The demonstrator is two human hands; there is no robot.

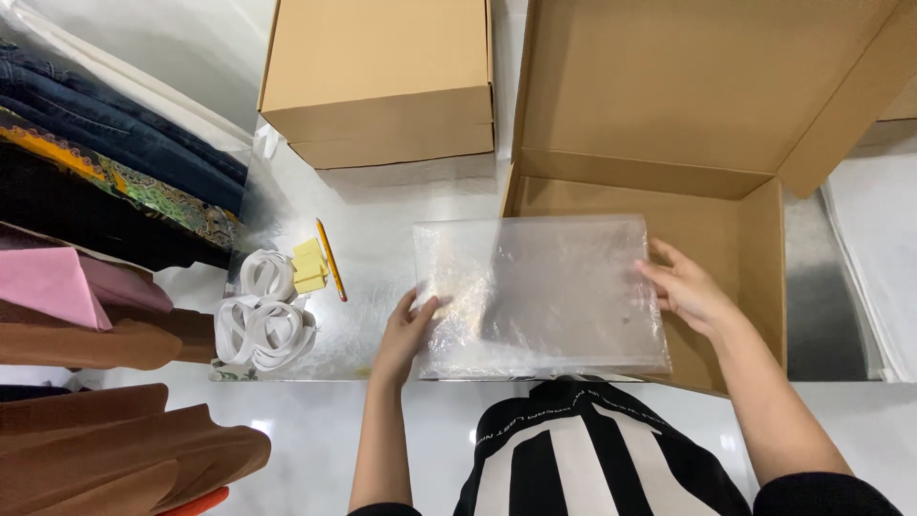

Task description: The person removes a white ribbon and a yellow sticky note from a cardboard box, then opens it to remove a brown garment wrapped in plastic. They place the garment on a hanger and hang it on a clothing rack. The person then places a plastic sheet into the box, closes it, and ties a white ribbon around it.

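a: nearest to you is the black and white striped garment (583, 459) at the bottom edge, just below the desk (382, 229). above it you hold a clear plastic bag (540, 291) flat, between both hands.

b: how do my hands sit on it?

a: your left hand (406, 330) grips the left edge of the bag, thumb on top, fingers under. your right hand (683, 287) is clasped on the right edge. both hands are closed on the bag, not loose.

b: and where is the bag exactly?

a: it hangs over the front wall of the open cardboard box (726, 248). the right half is above the inside of the box, the left half is above the shiny desk. i cannot tell if it touches the box wall. it looks empty, but the plastic is wrinkled and shiny, so this is not sure.

b: which step is this, you think?

a: i judge you are in the middle of handling the bag, held level over the box. for the next move, keep both edges tight so the thin plastic does not fold or slide.

b: anything near that can disturb?

a: at your left lie white tape rolls (263, 315), yellow sticky notes (309, 266) and a pencil (330, 258), all apart from the bag. a closed cardboard box (382, 76) stands behind them.
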